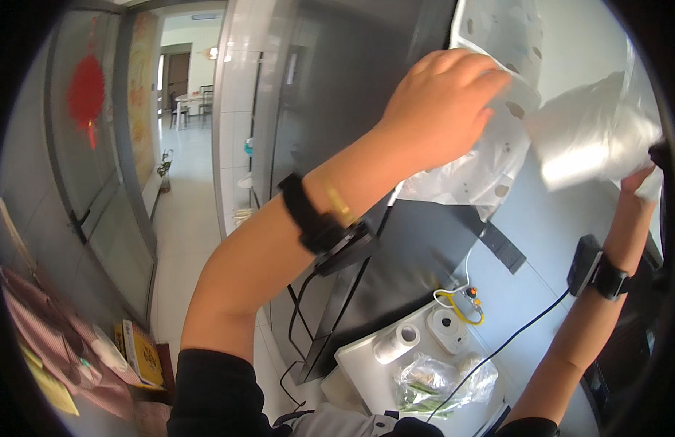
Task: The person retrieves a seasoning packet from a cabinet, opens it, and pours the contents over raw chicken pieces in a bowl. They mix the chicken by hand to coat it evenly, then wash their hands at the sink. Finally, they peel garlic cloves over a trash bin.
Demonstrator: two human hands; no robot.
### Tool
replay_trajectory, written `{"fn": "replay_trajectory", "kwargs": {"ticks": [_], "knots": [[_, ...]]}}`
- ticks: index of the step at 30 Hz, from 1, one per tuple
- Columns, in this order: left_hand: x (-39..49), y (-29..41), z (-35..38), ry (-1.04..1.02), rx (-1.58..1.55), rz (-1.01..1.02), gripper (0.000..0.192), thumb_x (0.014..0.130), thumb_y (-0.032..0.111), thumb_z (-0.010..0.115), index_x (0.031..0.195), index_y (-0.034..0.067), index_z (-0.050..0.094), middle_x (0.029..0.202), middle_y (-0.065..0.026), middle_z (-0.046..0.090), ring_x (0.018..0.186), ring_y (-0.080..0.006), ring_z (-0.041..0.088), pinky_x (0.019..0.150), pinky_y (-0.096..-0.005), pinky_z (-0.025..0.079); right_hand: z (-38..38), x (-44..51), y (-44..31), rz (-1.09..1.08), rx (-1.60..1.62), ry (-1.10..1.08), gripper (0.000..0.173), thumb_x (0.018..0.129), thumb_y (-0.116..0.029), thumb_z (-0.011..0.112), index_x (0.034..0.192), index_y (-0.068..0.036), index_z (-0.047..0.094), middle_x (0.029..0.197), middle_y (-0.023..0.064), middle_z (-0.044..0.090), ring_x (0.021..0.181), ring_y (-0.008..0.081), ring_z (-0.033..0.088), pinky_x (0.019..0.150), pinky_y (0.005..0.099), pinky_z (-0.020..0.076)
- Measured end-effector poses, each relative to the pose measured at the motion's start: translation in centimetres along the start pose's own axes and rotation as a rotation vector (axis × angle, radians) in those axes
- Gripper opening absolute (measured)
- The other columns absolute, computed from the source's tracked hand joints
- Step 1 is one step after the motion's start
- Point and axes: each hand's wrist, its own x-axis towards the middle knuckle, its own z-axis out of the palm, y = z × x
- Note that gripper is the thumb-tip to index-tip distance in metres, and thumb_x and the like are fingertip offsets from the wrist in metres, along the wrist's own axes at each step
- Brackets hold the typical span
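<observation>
My left hand [444, 106] is raised at the upper middle, fingers bent, in front of a translucent plastic cover [504, 158] with grey-brown spots. The cover hangs over the top of a dark, refrigerator-like cabinet [348, 82]. Whether those fingers pinch anything is hidden from this side. At the right rim, my right hand [635, 180] grips a clear plastic bag [578, 134], blurred and shiny. The bag spreads leftward from it towards my left hand. Part of the right hand is cut off by the dark picture rim. Both wrists wear black straps with devices.
Below stands a white table [364, 377] bearing a paper roll [397, 343], a white appliance [447, 330] and bagged green vegetables [425, 382]. A black cable [498, 349] runs from my right wrist. Dark power strip [503, 248] on the wall; glass door [97, 164] at left.
</observation>
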Motion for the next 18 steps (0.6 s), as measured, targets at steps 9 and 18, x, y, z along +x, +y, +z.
{"fn": "replay_trajectory", "kwargs": {"ticks": [9,18], "knots": [[-9.2,8.9,-1.2,-0.53,-1.575,-0.779,0.103,0.087,0.042,0.073,0.157,0.01,0.004,0.15,-0.0212,0.032,0.135,-0.0287,0.038,0.109,-0.0414,0.037,4.2,-15.4,-2.9,0.329,-0.113,-0.119,0.078,0.079,-0.057,0.074,0.13,-0.01,0.039,0.116,0.0075,0.058,0.108,0.0175,0.058,0.093,0.0335,0.0498],[-17.0,17.8,3.3,-0.494,-1.547,-0.911,0.107,0.075,0.021,0.084,0.154,0.006,0.013,0.146,-0.011,0.037,0.136,-0.0221,0.037,0.111,-0.039,0.033,3.7,-25.3,-1.3,0.585,0.072,-0.051,0.098,0.075,-0.062,0.076,0.139,-0.01,0.023,0.117,0.0098,0.054,0.107,0.0171,0.056,0.091,0.0314,0.0483]]}}
